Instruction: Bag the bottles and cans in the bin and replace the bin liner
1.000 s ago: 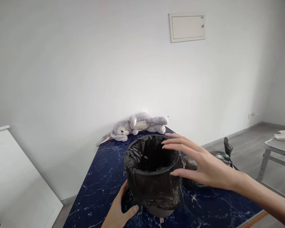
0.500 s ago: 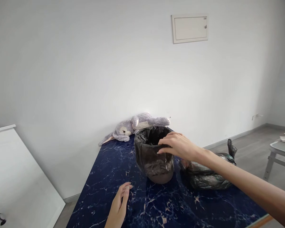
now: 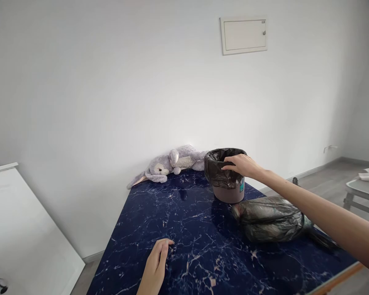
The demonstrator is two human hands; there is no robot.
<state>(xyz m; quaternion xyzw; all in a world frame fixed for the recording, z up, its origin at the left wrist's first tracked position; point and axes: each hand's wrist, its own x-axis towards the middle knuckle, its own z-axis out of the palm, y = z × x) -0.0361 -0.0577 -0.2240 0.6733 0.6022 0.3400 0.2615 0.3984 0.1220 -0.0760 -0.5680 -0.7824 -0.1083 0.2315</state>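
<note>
A small bin (image 3: 228, 191) lined with a black plastic bag stands at the far right of a dark blue marbled table (image 3: 190, 229). My right hand (image 3: 241, 164) reaches out over it and grips the bin's near rim, fingers curled over the edge. My left hand (image 3: 156, 264) lies flat on the table near its front edge, fingers stretched out and holding nothing. A full, tied black rubbish bag (image 3: 273, 223) lies on its side to the right, in front of the bin.
A grey plush rabbit (image 3: 172, 163) lies along the wall at the table's far end. A white board (image 3: 21, 229) leans at the left. A white wall panel (image 3: 243, 35) hangs above. A grey stand with cloths (image 3: 363, 184) is at the right.
My right hand took hold of the bin's rim and pushed the bin away to the table's far right. My left hand let go of the bin and dropped flat onto the table.
</note>
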